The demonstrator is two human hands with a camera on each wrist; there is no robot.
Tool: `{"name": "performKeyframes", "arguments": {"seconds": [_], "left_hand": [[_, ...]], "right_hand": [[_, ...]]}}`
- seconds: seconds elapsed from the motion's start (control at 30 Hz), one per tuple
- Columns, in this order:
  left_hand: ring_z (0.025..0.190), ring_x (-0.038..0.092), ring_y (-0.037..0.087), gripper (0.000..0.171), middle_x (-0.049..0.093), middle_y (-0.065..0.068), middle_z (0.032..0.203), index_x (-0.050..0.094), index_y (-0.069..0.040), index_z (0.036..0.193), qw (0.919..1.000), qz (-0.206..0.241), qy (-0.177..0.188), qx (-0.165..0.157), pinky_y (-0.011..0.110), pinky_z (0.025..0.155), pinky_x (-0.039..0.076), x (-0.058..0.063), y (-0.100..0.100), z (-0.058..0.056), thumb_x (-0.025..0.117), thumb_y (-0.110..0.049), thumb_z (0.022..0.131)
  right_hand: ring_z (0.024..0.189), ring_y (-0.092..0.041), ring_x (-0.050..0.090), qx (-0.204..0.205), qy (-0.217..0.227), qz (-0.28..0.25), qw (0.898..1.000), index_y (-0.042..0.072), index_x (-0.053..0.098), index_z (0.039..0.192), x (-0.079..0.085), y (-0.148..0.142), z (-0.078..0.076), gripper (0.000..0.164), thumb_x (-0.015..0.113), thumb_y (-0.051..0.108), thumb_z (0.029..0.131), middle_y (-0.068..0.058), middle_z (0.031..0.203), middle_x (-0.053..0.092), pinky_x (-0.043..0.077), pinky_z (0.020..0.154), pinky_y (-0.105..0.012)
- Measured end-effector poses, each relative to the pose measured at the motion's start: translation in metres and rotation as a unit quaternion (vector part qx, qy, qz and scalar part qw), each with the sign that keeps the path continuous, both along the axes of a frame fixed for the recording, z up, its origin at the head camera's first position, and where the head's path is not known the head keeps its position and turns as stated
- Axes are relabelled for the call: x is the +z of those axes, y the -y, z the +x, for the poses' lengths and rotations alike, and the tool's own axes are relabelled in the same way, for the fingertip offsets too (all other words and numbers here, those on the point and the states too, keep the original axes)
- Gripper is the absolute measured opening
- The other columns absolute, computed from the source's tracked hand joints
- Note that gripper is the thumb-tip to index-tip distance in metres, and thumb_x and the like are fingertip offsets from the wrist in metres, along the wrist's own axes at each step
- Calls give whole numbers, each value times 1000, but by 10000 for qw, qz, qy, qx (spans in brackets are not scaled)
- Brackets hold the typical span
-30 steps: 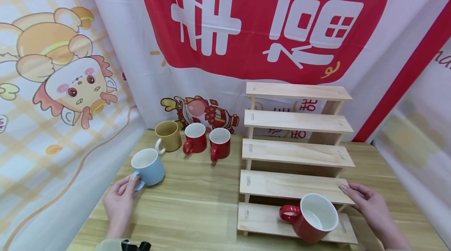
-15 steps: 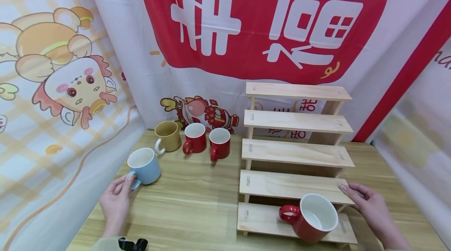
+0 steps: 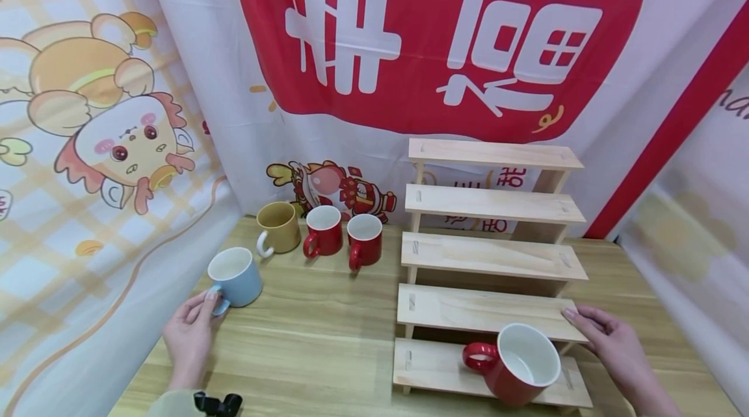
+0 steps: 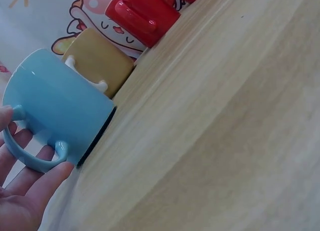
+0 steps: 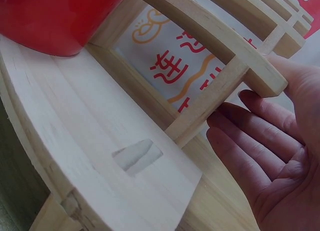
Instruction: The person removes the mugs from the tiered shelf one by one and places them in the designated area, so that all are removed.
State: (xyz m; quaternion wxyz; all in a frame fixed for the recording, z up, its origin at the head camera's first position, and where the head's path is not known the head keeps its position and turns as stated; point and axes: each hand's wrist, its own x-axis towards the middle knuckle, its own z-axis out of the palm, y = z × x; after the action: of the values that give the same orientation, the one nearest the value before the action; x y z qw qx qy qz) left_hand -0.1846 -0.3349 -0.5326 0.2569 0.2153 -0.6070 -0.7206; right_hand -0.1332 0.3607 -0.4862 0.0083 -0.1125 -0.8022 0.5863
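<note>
My left hand pinches the handle of a light blue mug that stands upright at the table's left. Close up in the left wrist view, the thumb and fingers are around the handle of this blue mug. On the right, my right hand grips the end of the second-lowest step of a pale wooden tiered rack, thumb on top. The right wrist view has its fingers curled under that step's end. A red mug with a white inside sits on the lowest step, handle to the left.
Behind the blue mug stand a mustard mug with a white handle and two red mugs, one in the middle and one to its right. A printed cloth backdrop hangs behind the wooden table.
My left hand has shifted the blue mug to the left, widening its distance from the mustard mug. The right hand keeps its hold on the rack.
</note>
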Motion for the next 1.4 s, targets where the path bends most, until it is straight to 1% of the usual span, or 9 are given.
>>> {"name": "performKeyframes", "arguments": {"seconds": [0.17, 0.27, 0.57, 0.73, 0.87, 0.97, 1.13, 1.23, 1.4], "left_hand": [[93, 74, 14, 39, 75, 10, 108, 65, 5, 123, 10000, 31, -86, 11, 30, 82, 58, -5, 3, 2, 77, -18, 93], [93, 74, 14, 37, 75, 10, 107, 65, 5, 121, 9999, 134, -96, 2, 30, 82, 57, -5, 4, 3, 77, -16, 93], [99, 68, -1, 49, 75, -12, 107, 62, -6, 133, 9976, -124, 662, -170, 12, 82, 53, 5, 11, 5, 79, -25, 92], [100, 65, -2, 49, 73, -14, 111, 66, -9, 132, 9982, -133, 581, -42, 7, 81, 49, 24, 12, 6, 83, -25, 89], [99, 67, 0, 45, 74, -11, 110, 69, -8, 128, 9995, -212, 216, 95, 8, 80, 51, 44, 10, 6, 84, -23, 88], [102, 68, 2, 44, 74, -6, 114, 70, -7, 127, 9994, -323, -59, 53, 9, 82, 51, 59, 6, 6, 84, -22, 88], [110, 67, 6, 45, 72, 0, 122, 70, -7, 128, 9973, -584, -274, -363, 11, 88, 50, 83, -13, 6, 84, -23, 88], [110, 67, 7, 44, 72, 3, 122, 69, -5, 128, 9937, -780, -479, -646, 13, 91, 50, 96, -30, 5, 83, -19, 89], [111, 68, 12, 40, 71, 9, 124, 67, 1, 129, 9801, -1068, -959, -1369, 18, 95, 50, 113, -61, 0, 78, -10, 92]], "right_hand": [[94, 6, 61, -10, -38, -121, 9999, 20, 69, 114, 0, 0, 0, 15, 66, 27, 102, 22, 100, 68, 56, 75, -18], [94, 6, 62, -38, -24, -152, 9999, 17, 68, 117, 0, 0, 0, 18, 66, 27, 102, 21, 100, 69, 57, 75, -18], [93, 7, 61, -86, -83, 162, 9998, 1, 60, 127, -2, -1, 1, 38, 65, 30, 103, 24, 98, 66, 57, 74, -20], [92, 6, 61, -105, -78, 103, 9999, 5, 63, 123, -2, -1, 0, 31, 66, 29, 102, 23, 98, 66, 57, 74, -20], [92, 6, 61, -114, -9, 100, 9999, 2, 61, 125, -2, -1, 0, 37, 66, 30, 102, 23, 98, 66, 57, 74, -20], [92, 6, 61, -107, 42, 65, 9999, -2, 59, 128, -1, -1, 1, 43, 66, 31, 102, 22, 99, 66, 57, 75, -20], [93, 7, 61, -70, 74, -23, 9999, 8, 63, 123, 0, -1, 1, 32, 67, 32, 101, 23, 99, 67, 57, 75, -18], [94, 8, 61, -58, 69, -15, 10000, 10, 64, 122, 0, -1, 0, 30, 67, 32, 101, 23, 100, 67, 56, 76, -18], [95, 8, 60, -21, 82, -13, 10000, 8, 64, 124, 0, -1, 0, 32, 66, 32, 102, 23, 100, 67, 56, 75, -17]]}}
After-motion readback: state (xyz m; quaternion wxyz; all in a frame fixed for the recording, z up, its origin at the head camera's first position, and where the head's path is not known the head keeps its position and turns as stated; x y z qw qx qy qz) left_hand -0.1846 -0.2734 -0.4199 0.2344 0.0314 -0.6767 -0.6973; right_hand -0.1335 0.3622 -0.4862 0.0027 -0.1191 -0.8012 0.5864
